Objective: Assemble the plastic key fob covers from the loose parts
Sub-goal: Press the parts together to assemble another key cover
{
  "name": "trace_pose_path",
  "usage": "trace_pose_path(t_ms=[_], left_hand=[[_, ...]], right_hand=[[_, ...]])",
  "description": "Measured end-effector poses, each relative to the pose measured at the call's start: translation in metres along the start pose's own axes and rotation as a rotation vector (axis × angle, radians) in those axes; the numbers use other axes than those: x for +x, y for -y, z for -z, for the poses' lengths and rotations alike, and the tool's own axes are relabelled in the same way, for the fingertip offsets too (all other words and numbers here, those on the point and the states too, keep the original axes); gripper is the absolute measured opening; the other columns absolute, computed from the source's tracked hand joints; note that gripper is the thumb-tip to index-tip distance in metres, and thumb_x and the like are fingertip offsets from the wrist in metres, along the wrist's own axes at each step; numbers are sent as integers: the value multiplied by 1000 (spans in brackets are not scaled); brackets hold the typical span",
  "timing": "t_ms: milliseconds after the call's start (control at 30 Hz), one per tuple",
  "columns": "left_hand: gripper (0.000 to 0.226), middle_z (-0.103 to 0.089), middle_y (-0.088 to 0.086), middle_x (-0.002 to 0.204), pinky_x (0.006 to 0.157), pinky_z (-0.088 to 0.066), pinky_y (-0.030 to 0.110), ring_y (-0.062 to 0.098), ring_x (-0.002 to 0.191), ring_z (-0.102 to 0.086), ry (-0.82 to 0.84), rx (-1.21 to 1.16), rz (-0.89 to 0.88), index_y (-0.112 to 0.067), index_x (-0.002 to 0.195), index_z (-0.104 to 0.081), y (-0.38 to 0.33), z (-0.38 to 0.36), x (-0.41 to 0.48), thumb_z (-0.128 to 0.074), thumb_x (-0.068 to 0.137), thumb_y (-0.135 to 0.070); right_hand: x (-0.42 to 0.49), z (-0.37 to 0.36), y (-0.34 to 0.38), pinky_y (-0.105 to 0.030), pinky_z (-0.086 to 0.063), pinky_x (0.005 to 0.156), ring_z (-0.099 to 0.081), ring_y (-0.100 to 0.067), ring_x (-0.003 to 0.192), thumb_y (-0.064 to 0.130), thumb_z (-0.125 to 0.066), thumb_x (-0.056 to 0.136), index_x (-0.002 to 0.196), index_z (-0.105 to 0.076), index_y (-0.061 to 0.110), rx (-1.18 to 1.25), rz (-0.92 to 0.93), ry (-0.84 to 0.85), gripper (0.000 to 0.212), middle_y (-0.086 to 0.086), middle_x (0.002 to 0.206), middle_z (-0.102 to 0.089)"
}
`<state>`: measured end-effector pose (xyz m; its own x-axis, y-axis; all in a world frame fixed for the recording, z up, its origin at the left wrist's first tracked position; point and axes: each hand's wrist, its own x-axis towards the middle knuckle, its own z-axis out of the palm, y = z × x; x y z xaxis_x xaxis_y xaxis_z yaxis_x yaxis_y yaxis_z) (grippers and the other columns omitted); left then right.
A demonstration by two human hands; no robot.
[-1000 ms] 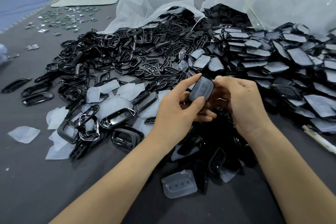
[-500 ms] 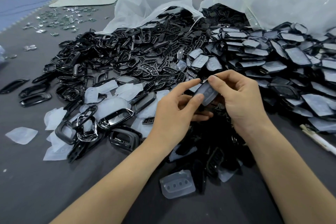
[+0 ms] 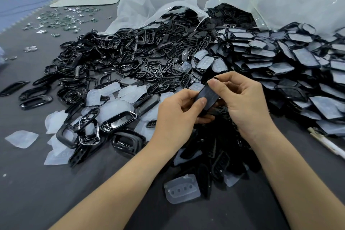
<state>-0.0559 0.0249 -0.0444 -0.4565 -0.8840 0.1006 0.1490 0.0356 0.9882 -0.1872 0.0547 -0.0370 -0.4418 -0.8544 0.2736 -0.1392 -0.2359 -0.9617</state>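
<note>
Fob cover (image 3: 207, 95) sits clamped between left hand (image 3: 175, 115) grip below and right hand (image 3: 246, 102) grip above

both hands, left hand (image 3: 175, 115) and right hand (image 3: 244, 102), pinch a black key fob cover (image 3: 206, 97). black parts (image 3: 130, 58) heap the grey surface (image 3: 37, 192) behind.

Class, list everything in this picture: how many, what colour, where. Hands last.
cover: one, black, held between both hands
frames: many, black, heap at left and centre
button plates: many, black, mid-heap
filmed shells: many, black under pale film, heap at right
pads: several, translucent white, front left; one by the forearms
bags: two, clear plastic, at the back
metal bits: many, silvery, far left
table: one, grey, under all
left hand: grips the cover
right hand: pinches the cover's top end
</note>
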Motion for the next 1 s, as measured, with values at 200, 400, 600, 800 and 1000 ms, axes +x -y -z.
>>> trace_pose_path(t_ms=[200, 400, 600, 800, 1000], left_hand=[[19, -70, 3, 70, 57, -57, 23, 18, 56, -68, -7, 15, 18, -9, 79, -61, -1, 1, 0, -55, 92, 4], [15, -69, 6, 73, 57, -56, 21, 19, 57, -69, -7, 21, 17, -7, 84, -64, -3, 1, 0, -55, 93, 1], [18, -70, 4, 73, 56, -55, 20, 19, 58, -70, -6, 61, -7, -9, 86, -66, -4, 1, -2, -52, 96, -5], [19, -71, 12, 80, 57, -56, 20, 21, 61, -71, -51, 36, 18, -9, 89, -67, -5, 1, 0, -50, 98, -6], [24, -72, 1, 70, 56, -56, 20, 21, 61, -71, -72, -25, 59, -10, 86, -68, -5, 2, 1, -48, 99, -7]], right_hand=[[2, 0, -3, -16, -46, 62, -56, -1, 62, 27, -72, 81, 69, -66, 28, -147, 81, -65, 13, 13, 65, -65], [0, 0, -3, -19, -47, 63, -58, -3, 63, 25, -71, 82, 68, -68, 27, -114, 56, -72, 15, 10, 65, -67], [-1, 0, -1, -20, -49, 61, -61, -7, 63, 27, -71, 83, 68, -70, 23, -5, -9, -68, 15, 6, 65, -67], [0, -1, -1, -22, -50, 62, -63, -8, 62, 32, -67, 87, 68, -70, 22, -25, -51, -44, 21, 5, 64, -68], [1, -1, 0, -39, -56, 73, -69, -17, 70, 30, -55, 96, 82, -73, 18, 11, -150, -19, 27, 0, 71, -72]])
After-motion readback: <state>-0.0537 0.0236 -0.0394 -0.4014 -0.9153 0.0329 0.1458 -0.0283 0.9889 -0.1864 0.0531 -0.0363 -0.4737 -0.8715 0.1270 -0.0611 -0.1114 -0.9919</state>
